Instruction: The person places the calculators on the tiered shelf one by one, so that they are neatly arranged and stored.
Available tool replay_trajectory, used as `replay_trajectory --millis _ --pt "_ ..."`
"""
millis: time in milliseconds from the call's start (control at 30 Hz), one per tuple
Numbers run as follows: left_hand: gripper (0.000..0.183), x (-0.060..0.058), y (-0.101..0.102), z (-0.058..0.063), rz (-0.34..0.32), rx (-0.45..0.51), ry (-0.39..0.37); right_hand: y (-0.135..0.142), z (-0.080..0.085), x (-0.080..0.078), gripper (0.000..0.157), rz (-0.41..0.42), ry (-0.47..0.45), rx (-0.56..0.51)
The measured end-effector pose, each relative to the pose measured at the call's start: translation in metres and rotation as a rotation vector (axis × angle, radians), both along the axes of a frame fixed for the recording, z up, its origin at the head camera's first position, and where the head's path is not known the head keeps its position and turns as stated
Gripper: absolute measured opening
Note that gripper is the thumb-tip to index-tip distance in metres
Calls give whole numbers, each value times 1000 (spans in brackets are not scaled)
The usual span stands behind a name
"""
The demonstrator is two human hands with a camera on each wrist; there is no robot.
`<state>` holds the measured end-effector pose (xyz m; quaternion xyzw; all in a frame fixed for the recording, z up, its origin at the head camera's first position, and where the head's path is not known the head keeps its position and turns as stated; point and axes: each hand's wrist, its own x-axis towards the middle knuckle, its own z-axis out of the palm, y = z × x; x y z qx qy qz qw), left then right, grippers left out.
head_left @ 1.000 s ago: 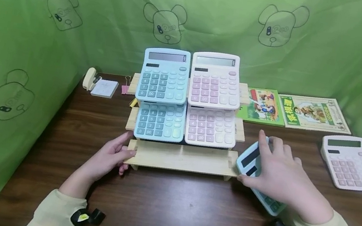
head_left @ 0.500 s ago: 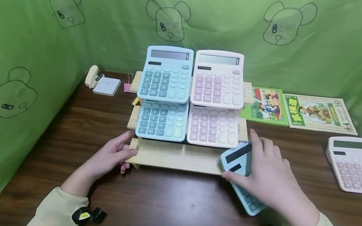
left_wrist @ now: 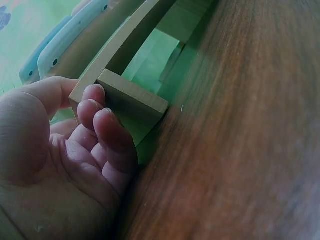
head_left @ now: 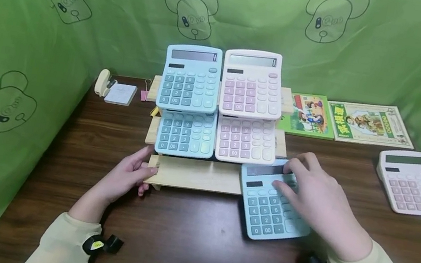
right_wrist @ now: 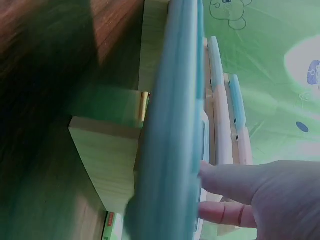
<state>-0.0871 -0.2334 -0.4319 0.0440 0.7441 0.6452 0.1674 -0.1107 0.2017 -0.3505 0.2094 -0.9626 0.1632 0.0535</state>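
Note:
My left hand (head_left: 121, 179) grips the left end of the lowest tier (head_left: 194, 175) of a wooden stepped stand; in the left wrist view its fingers (left_wrist: 112, 132) curl under the board beside a short wooden leg (left_wrist: 135, 97). My right hand (head_left: 317, 199) holds a blue calculator (head_left: 263, 216) by its upper right part, thumb and forefinger on its face. This calculator overlaps the right end of the lowest tier, tilted, its lower edge out in front. In the right wrist view it shows edge-on as a blurred blue band (right_wrist: 172, 130) beside my fingers.
Higher tiers bear two blue calculators (head_left: 190, 78) and two white-pink calculators (head_left: 253, 82). Another white-pink calculator (head_left: 412, 183) lies at the right. Behind are a green picture book (head_left: 308, 116), a second book (head_left: 370, 124), a notepad (head_left: 121, 93) and a pink binder clip (head_left: 143, 95).
My right hand has brought the blue calculator leftward over the right end of the lowest tier and turned it straighter, face more upward. My left hand stays on the stand.

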Motion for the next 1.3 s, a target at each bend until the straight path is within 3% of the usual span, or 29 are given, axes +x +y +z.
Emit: replay_trajectory --millis 133,300,500,700,1133,1300 --pt "74 -1 0 1 -1 -7 -2 -1 -1 1 23 68 26 -14" --pt "73 -3 0 2 0 -10 11 0 3 3 25 146 20 -24" --pt "75 -1 -1 1 3 -6 -1 -4 6 10 41 213 -11 -17" --pt "75 0 0 0 8 -7 -5 -10 4 16 53 279 -7 59" --pt "73 1 1 2 6 0 7 -13 7 35 100 402 -113 209" --pt "73 1 1 1 -5 -3 12 -17 -2 37 106 446 -38 208"
